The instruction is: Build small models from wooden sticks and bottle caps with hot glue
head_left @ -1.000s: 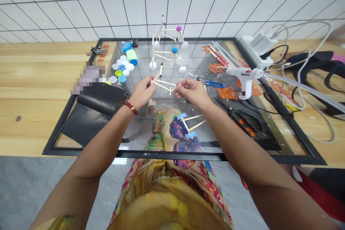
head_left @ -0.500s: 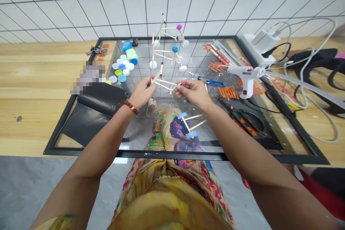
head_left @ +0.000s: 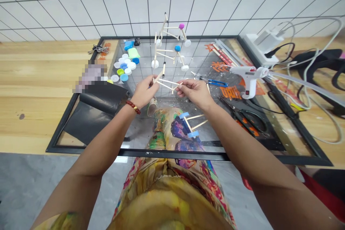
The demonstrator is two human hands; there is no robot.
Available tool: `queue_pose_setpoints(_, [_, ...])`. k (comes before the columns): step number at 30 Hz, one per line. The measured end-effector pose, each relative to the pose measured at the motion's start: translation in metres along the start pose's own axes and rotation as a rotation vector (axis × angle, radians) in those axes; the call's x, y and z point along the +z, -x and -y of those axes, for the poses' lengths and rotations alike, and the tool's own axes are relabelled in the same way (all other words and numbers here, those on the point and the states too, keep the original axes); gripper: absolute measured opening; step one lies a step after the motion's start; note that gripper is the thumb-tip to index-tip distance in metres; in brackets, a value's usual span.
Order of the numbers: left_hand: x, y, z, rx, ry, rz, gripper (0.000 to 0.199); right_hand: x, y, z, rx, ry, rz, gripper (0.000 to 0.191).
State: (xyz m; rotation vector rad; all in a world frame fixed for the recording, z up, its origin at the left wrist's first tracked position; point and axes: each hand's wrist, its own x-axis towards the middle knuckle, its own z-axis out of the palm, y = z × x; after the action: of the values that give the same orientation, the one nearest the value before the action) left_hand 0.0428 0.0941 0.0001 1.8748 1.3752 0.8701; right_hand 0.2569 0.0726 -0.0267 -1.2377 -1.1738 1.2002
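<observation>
Between my two hands is a small frame of thin wooden sticks point(head_left: 167, 82), with a black-tipped handlebar stick point(head_left: 164, 69) at its upper end. My left hand point(head_left: 145, 90) pinches the frame's left end. The fingertips of my right hand point(head_left: 194, 92) are closed on its right end. Beyond it stand two finished-looking stick bicycles with white wheels, one with a blue ball seat point(head_left: 177, 48) and one with a pink ball seat point(head_left: 181, 26). Nearer my body lies a stick piece with light blue wheels point(head_left: 193, 134), partly behind my right forearm.
On the right lie a white glue gun point(head_left: 250, 79), blue snips point(head_left: 215, 82), black scissors point(head_left: 250, 120) and a power strip point(head_left: 260, 50) with cables. Bottle caps point(head_left: 124, 77), clay packets point(head_left: 133, 53) and black sheets point(head_left: 91, 115) are at left. A paper cup point(head_left: 152, 107) shows near my left wrist.
The whole view has shifted slightly, so everything appears a little further right. Both hands keep their hold on the stick frame, with barely any movement.
</observation>
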Motion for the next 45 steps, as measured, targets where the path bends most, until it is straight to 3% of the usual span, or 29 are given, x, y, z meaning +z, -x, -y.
queue_pose_setpoints(16, [0.000, 0.005, -0.002, -0.006, -0.011, -0.034, 0.046, -0.001, 0.000, -0.003, 0.014, 0.034, 0.014, 0.032])
queue_pose_setpoints(34, [0.005, 0.005, 0.010, 0.096, 0.011, -0.048, 0.050, 0.001, 0.001, -0.002, -0.017, 0.114, 0.018, 0.029])
queue_pose_setpoints(37, [0.005, 0.006, 0.013, 0.120, 0.025, -0.051, 0.061, 0.001, 0.001, -0.001, -0.033, 0.130, 0.019, 0.025])
queue_pose_setpoints(41, [-0.002, 0.011, 0.012, 0.226, -0.050, -0.178, 0.077, 0.002, 0.000, -0.001, -0.042, 0.144, 0.030, 0.022])
queue_pose_setpoints(43, [-0.007, 0.016, 0.003, 0.336, -0.126, -0.277, 0.073, 0.002, 0.000, -0.001, -0.044, 0.154, 0.035, 0.023])
queue_pose_setpoints(45, [-0.011, 0.020, -0.011, 0.446, -0.169, -0.294, 0.058, 0.003, 0.000, 0.000, -0.049, 0.163, 0.036, 0.025])
